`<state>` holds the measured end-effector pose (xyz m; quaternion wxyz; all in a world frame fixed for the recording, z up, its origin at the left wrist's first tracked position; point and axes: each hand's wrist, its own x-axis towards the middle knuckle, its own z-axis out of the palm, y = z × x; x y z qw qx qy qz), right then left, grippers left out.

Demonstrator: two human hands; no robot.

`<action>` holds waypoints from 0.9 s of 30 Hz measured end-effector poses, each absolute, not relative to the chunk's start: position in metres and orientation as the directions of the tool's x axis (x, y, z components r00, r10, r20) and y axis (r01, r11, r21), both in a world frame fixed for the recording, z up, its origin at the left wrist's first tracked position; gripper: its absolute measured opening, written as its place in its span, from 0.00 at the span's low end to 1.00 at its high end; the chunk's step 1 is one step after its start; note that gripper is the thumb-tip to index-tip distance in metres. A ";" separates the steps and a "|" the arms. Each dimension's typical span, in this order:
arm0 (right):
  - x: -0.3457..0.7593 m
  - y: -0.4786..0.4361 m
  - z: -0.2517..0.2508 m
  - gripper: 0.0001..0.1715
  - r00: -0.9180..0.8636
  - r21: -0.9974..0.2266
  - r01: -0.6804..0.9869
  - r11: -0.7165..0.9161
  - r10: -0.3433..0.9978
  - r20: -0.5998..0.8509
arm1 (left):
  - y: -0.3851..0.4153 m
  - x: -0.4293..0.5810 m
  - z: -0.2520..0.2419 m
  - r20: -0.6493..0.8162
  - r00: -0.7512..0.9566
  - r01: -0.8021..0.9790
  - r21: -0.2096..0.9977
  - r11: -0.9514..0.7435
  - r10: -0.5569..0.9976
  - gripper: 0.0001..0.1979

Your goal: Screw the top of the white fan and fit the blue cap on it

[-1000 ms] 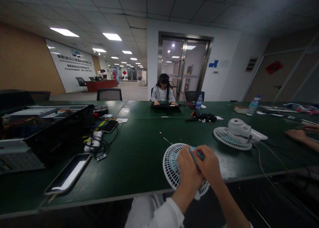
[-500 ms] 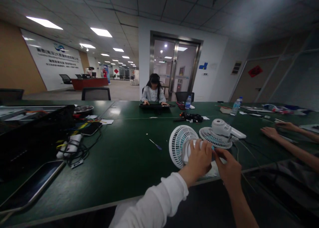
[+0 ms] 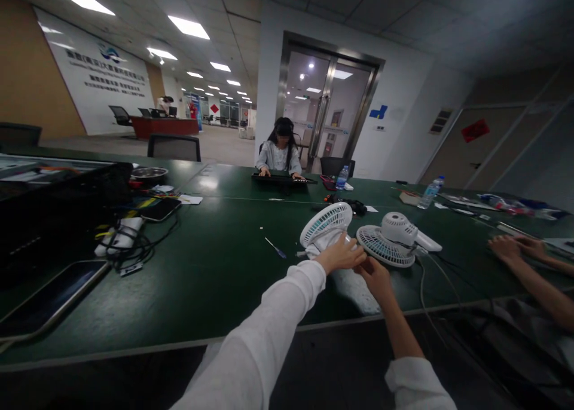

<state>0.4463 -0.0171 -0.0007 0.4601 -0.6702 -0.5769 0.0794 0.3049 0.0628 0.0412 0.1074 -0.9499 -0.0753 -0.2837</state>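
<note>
A small white fan [image 3: 328, 223] with a round slatted grille is tilted over the green table, its grille turned up and away from me. Around its body my left hand [image 3: 341, 253] is closed, covering part of the housing. My right hand [image 3: 373, 275] is pinched at the near end of the fan, close to the left fingers; what lies between its fingertips is too small to make out. A second white fan [image 3: 394, 230] lies grille down just to the right. Left of the held fan is a screwdriver [image 3: 275, 248].
A computer case [image 3: 58, 201], a phone [image 3: 54, 299] and a power strip [image 3: 120, 235] with tangled cables stand at left. Across the table a person [image 3: 281, 150] has hands on a keyboard [image 3: 282, 181]. A co-worker's hands [image 3: 515, 248] rest at right, near a water bottle [image 3: 431, 192].
The held fan has tipped, so its grille faces more upward, and both my hands have moved left with it. The view has tilted down slightly. The co-worker's hands at right have come together.
</note>
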 end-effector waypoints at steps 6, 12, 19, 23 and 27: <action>0.442 -0.015 -0.019 0.10 0.346 -0.623 0.780 0.060 0.788 0.509 | 0.075 0.311 0.041 0.503 0.864 0.174 -0.235 -0.956 0.034 0.12; 0.444 -0.007 -0.047 0.09 0.409 -0.610 0.792 -0.005 0.746 0.525 | 0.091 0.324 0.041 0.474 0.880 0.161 -0.316 -0.935 -0.008 0.12; 0.451 0.008 -0.062 0.12 0.548 -0.706 0.704 -0.076 0.691 0.472 | 0.110 0.334 0.032 0.444 0.895 0.153 -0.404 -0.902 -0.047 0.12; 0.455 0.011 -0.064 0.15 0.565 -0.748 0.661 -0.059 0.695 0.445 | 0.120 0.338 0.026 0.415 0.907 0.131 -0.435 -0.891 -0.069 0.12; 0.455 0.015 -0.066 0.16 0.574 -0.765 0.643 -0.044 0.689 0.443 | 0.126 0.341 0.014 0.345 0.930 0.055 -0.469 -0.882 -0.126 0.10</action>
